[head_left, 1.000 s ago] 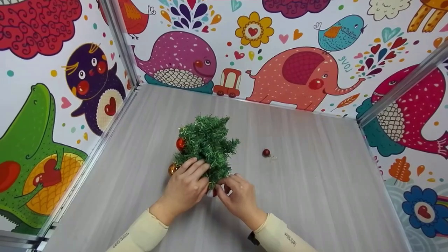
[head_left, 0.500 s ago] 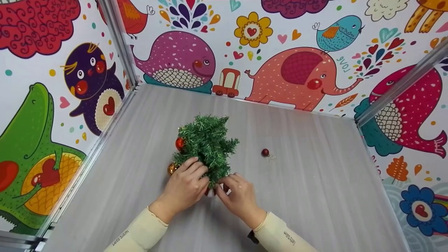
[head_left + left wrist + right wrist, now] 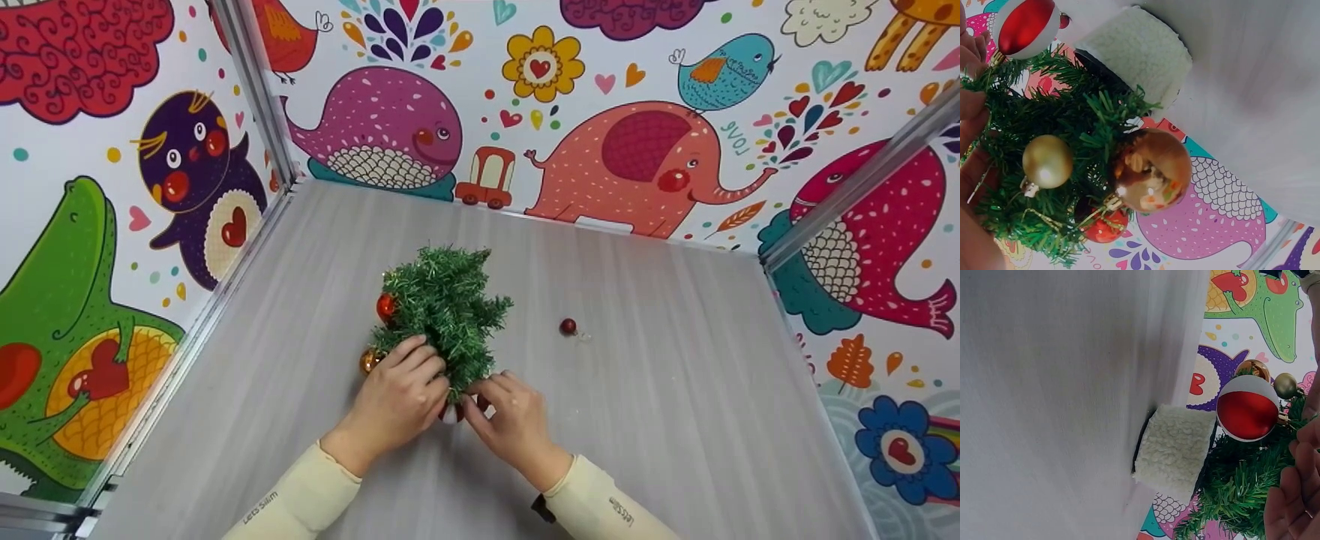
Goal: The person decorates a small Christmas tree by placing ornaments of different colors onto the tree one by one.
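Note:
A small green Christmas tree (image 3: pixel 450 307) stands upright in a pot wrapped in white fleece (image 3: pixel 1176 450). My left hand (image 3: pixel 401 390) lies on the near side of the tree, its fingers gripping a branch. A red and white bauble (image 3: pixel 1247 408) hangs at the branch tip nearest me, mostly covered by the hands in the head view. Thumb and forefinger of my right hand (image 3: pixel 514 420) pinch the gold hanging loop beside the bauble's cap. On the left side hang a shiny copper-gold bauble (image 3: pixel 1154 169), a matte gold bauble (image 3: pixel 1048 161) and a red bauble (image 3: pixel 386 307).
A small dark red bauble (image 3: pixel 568 326) with a clear loop lies on the grey wood-grain table (image 3: pixel 675 390), right of the tree. Walls with cartoon animals (image 3: pixel 390 135) enclose the table at the back and sides, with metal rails (image 3: pixel 259 97) at the corners.
The red and white bauble's lower edge shows slightly more below the fingers. Both hands stay at the same branch, almost still.

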The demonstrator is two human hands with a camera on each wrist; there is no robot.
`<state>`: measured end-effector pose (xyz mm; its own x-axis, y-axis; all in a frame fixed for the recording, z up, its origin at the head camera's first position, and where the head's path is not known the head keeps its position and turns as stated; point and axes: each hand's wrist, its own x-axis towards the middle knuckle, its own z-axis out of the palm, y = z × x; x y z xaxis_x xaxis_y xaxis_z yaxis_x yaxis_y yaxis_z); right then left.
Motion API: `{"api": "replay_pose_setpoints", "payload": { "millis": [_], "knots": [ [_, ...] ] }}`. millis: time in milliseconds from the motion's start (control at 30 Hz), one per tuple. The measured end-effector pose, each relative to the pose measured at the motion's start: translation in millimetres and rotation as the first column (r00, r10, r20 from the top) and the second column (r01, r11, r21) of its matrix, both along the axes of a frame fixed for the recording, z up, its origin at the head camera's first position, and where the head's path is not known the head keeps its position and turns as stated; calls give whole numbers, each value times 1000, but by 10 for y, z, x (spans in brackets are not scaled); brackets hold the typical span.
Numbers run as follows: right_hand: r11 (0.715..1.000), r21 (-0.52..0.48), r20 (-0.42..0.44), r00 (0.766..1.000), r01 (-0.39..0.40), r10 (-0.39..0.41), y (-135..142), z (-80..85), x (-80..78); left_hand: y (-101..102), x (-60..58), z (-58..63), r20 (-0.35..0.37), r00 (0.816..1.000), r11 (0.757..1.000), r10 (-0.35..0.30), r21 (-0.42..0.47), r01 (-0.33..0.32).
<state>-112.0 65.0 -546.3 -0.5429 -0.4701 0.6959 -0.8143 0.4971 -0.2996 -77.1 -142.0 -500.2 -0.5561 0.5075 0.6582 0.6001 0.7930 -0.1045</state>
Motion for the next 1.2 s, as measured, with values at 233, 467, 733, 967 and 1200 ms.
{"api": "replay_pose_setpoints", "payload": {
  "millis": [233, 467, 733, 967, 1200],
  "knots": [
    [1000, -4, -3, 1000, -30, 30, 30, 11, 0, -10, 3, -9, 13, 1000, 1000, -2, 12, 1],
    [998, -29, -14, 999, -52, 51, 112, 6, -4, 8, -4, -13, 7, 1000, 1000, 2, 2, -2],
    [999, -12, -7, 999, -33, 33, 126, 16, -12, 7, 18, -12, 26, 1000, 1000, 4, 1, -4],
    [999, -18, -10, 999, -43, 43, 139, 16, -28, -7, 18, 2, 18, 1000, 1000, -16, 0, 16],
    [999, -9, -10, 999, -38, 38, 149, 15, -30, -12, 16, 55, -61, 997, 998, -54, 34, 56]
  ]
}}
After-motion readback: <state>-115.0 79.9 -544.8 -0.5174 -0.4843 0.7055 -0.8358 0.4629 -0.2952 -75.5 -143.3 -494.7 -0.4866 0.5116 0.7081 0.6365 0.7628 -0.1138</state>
